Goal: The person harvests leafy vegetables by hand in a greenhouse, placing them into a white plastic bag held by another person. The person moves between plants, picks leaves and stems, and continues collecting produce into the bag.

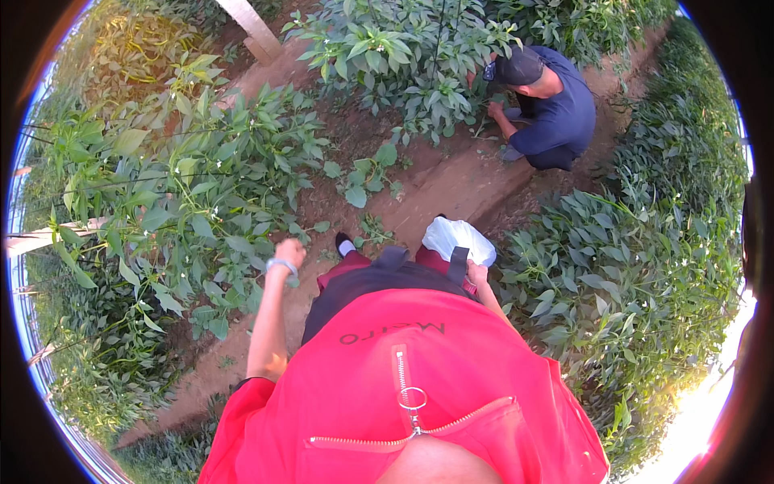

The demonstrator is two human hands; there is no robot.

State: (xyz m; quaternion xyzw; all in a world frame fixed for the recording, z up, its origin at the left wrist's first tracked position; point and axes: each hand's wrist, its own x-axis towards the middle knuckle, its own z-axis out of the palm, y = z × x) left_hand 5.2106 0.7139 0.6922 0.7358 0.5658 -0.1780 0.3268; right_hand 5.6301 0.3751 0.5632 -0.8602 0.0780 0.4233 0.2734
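Observation:
My left hand (291, 253), with a pale band at the wrist, hangs beside leafy pepper plants (211, 163). Its fingers look curled in, and nothing shows in them. Down at my right side, my right hand (478, 273) grips a white plastic bag (456, 237), which hangs in front of my right leg. What the bag holds cannot be made out. Small white flowers dot the plants, and long, slim green peppers (142, 51) hang at the upper left.
A person in a dark shirt and cap (553, 106) crouches ahead on the right, hands among the plants. A bare dirt path (447, 181) runs between the rows. Dense plants (574, 266) border my right. Wooden posts (251, 27) and thin support lines stand along the left row.

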